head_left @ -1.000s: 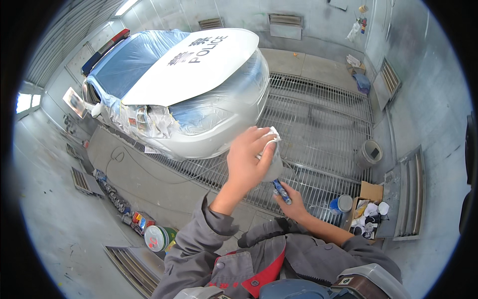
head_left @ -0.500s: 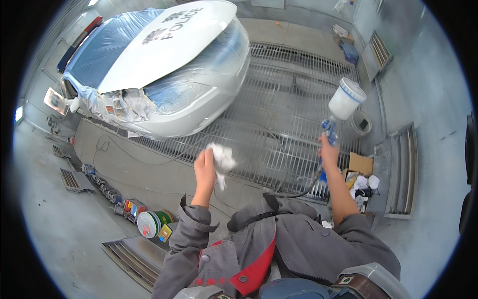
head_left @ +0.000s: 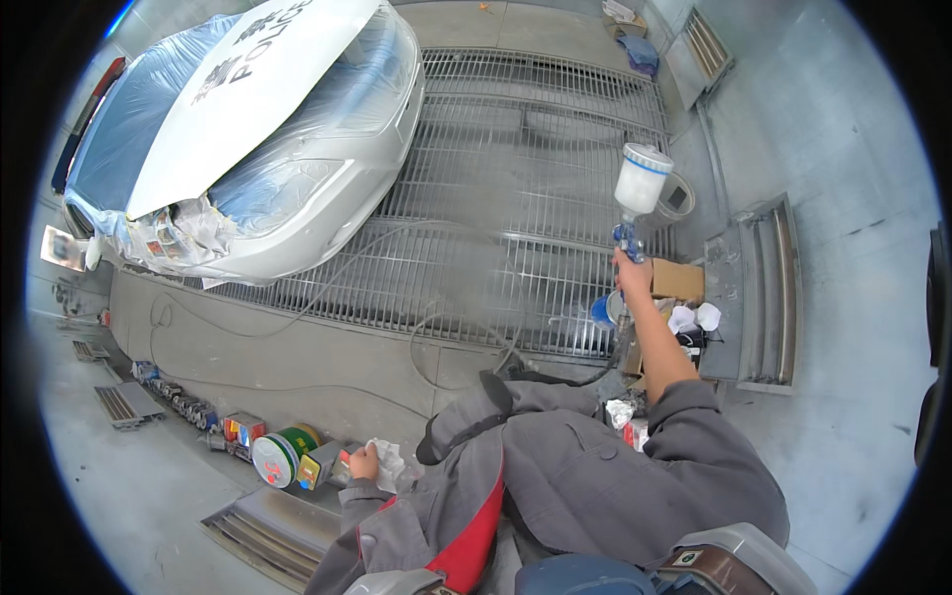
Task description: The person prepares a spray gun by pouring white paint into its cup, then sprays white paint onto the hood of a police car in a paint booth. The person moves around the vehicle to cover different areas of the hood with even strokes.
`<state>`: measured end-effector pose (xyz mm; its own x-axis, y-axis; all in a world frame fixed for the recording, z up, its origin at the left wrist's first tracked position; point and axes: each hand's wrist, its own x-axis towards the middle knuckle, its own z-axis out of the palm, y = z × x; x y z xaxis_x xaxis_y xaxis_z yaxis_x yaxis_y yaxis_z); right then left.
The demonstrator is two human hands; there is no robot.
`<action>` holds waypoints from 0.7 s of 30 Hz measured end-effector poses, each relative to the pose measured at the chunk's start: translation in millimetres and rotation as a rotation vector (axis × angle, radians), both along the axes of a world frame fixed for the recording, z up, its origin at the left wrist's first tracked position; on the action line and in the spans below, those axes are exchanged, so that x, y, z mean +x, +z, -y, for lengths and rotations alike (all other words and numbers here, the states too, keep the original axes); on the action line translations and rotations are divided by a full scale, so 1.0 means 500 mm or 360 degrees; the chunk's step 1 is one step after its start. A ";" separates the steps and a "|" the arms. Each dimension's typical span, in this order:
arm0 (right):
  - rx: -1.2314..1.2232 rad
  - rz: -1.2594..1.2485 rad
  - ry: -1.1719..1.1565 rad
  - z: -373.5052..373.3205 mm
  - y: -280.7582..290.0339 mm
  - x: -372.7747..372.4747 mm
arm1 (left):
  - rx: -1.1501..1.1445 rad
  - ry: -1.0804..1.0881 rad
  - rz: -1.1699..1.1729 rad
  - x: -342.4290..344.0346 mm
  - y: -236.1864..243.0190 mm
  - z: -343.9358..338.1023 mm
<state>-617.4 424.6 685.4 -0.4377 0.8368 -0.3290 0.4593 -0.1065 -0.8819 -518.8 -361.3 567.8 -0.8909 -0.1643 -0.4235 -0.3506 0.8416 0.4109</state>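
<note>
Out in front on the right, my right hand (head_left: 633, 276) is closed round the grip of a spray gun (head_left: 627, 241). The gun is blue, and its upright white paint cup (head_left: 643, 180) with a blue band sits on top. A dark air hose (head_left: 603, 371) runs down from the gun toward my waist. My left hand (head_left: 364, 462) is low and close to my body, fingers curled on a crumpled white wipe (head_left: 393, 466). It is nearest the tins on the left; part of its grip is hidden.
A white car (head_left: 297, 233) with blue masking film and paper stands front left, on the floor grating (head_left: 496, 178). Loose hose crosses the floor. A green tin (head_left: 284, 456) and other tins line the left wall. Right of me are a cardboard box (head_left: 678, 281), a blue can and a bucket (head_left: 676, 196).
My left hand has dropped toward my body with the wipe. My right hand still holds the spray gun up. The view has shifted, so the car sits farther left.
</note>
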 end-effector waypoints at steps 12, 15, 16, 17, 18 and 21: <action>-0.0069 -0.0052 -0.0018 -0.034 0.002 -0.044 | 0.0232 -0.0094 -0.0111 -0.136 0.099 -0.226; -0.0106 -0.0022 0.0024 -0.055 -0.007 -0.022 | 0.0129 -0.0086 -0.0035 -0.128 0.103 -0.242; -0.0124 -0.0146 0.0014 -0.044 0.002 -0.025 | 0.0087 -0.0096 -0.0025 -0.131 0.094 -0.236; -0.0141 -0.0270 0.0004 -0.020 0.008 -0.016 | 0.0086 -0.0077 -0.0063 -0.124 0.090 -0.225; -0.0137 -0.0402 -0.0006 -0.019 0.022 -0.018 | 0.0107 -0.0062 -0.0110 -0.126 0.088 -0.233; -0.0216 -0.0276 0.0117 -0.038 0.013 -0.008 | -0.0029 -0.0119 -0.0078 -0.114 0.066 -0.215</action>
<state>-621.4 443.7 691.7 -0.5556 0.7537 -0.3511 0.3129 -0.2016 -0.9281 -575.7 -254.0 600.8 -0.9204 -0.1037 -0.3769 -0.2664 0.8721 0.4105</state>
